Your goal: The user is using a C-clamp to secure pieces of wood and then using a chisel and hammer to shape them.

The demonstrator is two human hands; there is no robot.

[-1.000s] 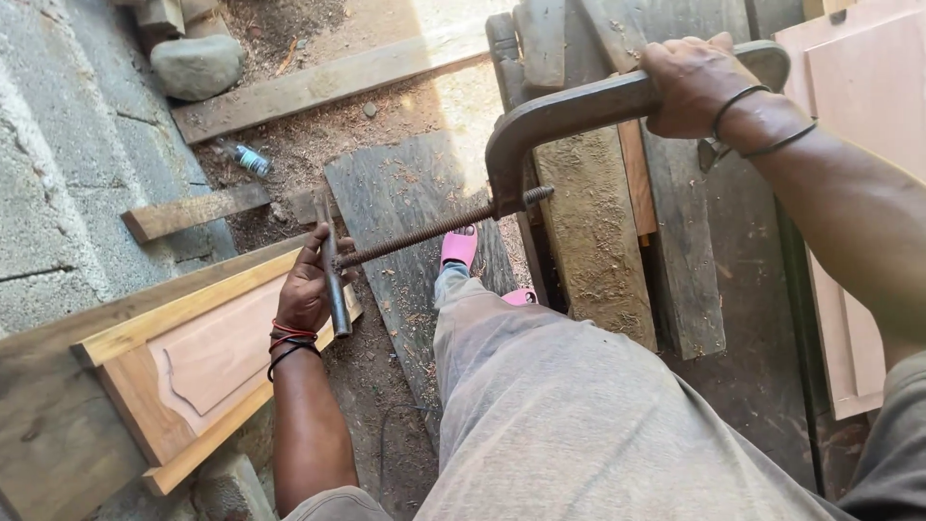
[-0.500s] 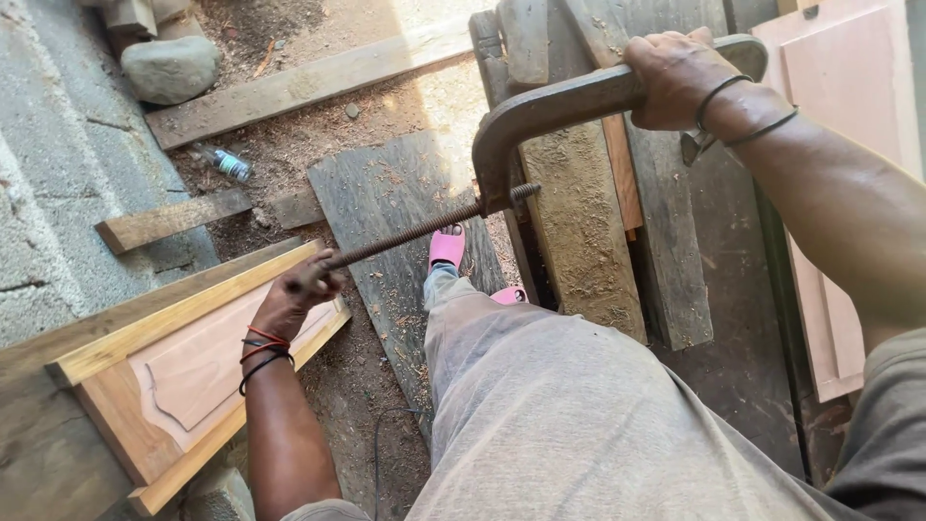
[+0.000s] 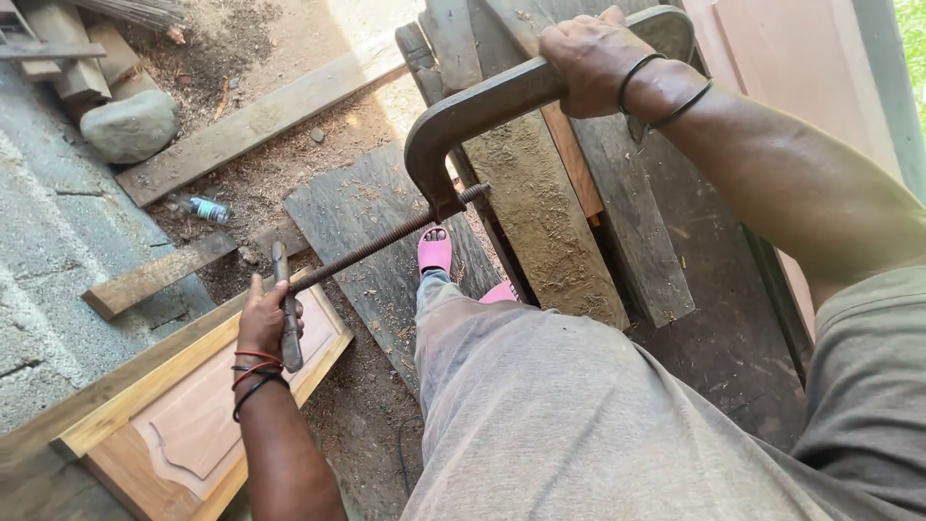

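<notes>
Right hand wrapped tight around the frame of the big iron clamp, far right over the stacked planks. Left hand fisted on the handle bar, near left above the panelled door. Best, I'd say, to brace the frame steady and turn the threaded screw in even, straight sweeps.

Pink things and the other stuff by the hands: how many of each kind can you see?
Pink sandals: 2
Big metal clamp: 1
Hands, left on the clamp's handle bar and right on its frame: 2
Wooden panel door: 1
Grey stone: 1
Small bottle: 1
Total: 8
</notes>
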